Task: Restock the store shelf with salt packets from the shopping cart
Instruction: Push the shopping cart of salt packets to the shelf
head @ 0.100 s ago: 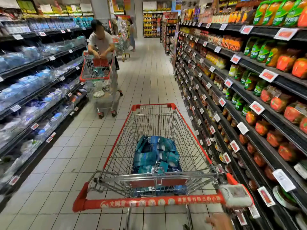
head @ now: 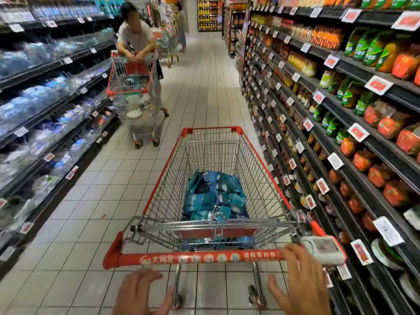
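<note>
A wire shopping cart point(head: 163, 178) with red trim stands in the aisle straight ahead of me. A heap of teal and blue salt packets point(head: 213, 198) lies in its basket. The red handle bar point(head: 200, 258) runs across the near end. My left hand point(head: 141, 292) is open, fingers spread, just below and short of the bar. My right hand point(head: 300, 278) is open too, its fingertips at the bar's right end beside a white device point(head: 322, 248) fixed to the handle. Neither hand holds anything.
Shelves point(head: 341, 137) of red, orange and green packets line the right side. Shelves point(head: 45, 105) of blue and white packets line the left. A person point(head: 136, 37) leans on a second cart point(head: 131, 87) ahead on the left. White tiled floor runs down the aisle.
Both hands have come up into view toward the handle bar; earlier only a bit of the right hand showed at the bottom edge. The cart looks unmoved.
</note>
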`<act>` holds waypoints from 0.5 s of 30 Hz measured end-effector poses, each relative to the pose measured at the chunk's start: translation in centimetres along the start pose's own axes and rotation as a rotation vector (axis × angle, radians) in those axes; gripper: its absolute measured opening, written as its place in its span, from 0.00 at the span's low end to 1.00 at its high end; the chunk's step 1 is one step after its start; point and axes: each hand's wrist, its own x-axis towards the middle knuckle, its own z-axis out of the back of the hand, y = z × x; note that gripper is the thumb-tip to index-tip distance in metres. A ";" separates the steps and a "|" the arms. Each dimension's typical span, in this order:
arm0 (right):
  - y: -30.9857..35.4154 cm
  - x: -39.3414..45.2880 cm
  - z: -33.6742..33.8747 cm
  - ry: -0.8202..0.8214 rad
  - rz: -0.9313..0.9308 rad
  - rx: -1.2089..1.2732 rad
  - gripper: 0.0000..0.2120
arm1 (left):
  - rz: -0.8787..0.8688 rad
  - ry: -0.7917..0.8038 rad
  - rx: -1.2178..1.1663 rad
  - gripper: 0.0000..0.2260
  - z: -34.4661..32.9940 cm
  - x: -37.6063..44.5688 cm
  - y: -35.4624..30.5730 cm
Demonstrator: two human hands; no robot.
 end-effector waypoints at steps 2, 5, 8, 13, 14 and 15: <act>0.3 2.8 0.1 0.211 0.062 -0.090 0.31 | -0.095 0.126 0.220 0.25 -0.2 2.2 -0.2; -0.9 4.2 -1.0 0.445 0.106 -0.192 0.27 | -0.147 0.321 0.404 0.29 -1.2 5.0 0.8; -0.7 5.4 -2.2 0.669 0.128 -0.318 0.22 | -0.117 0.529 0.448 0.16 -2.1 6.8 1.8; -0.3 6.3 -3.5 0.713 0.001 -0.336 0.10 | -0.026 0.715 0.599 0.14 -3.2 8.1 3.6; -0.5 6.3 -3.7 0.708 0.006 -0.349 0.11 | -0.035 0.706 0.619 0.14 -3.4 8.2 3.7; -0.5 6.4 -3.7 0.712 0.016 -0.364 0.12 | -0.039 0.704 0.620 0.14 -3.4 8.3 3.6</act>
